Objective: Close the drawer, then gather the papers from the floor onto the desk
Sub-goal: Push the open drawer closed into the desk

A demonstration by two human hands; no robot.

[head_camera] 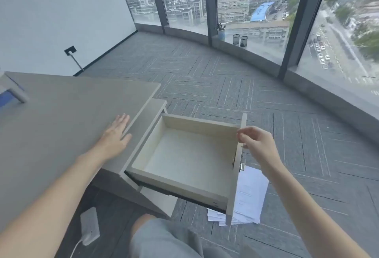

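Note:
The drawer stands pulled far out of the grey desk, and its pale wooden inside holds nothing. My left hand lies flat on the desk top near its right edge, fingers spread. My right hand hovers at the top edge of the drawer's grey front panel, fingers loosely curled, holding nothing. A loose pile of white printed papers lies on the carpet under and to the right of the drawer front, partly hidden by it.
Grey carpet tiles run out to a curved wall of floor-to-ceiling windows. Two black mesh cups and a small potted plant sit on the sill. A white power strip lies on the floor under the desk. My knee in grey shorts is below.

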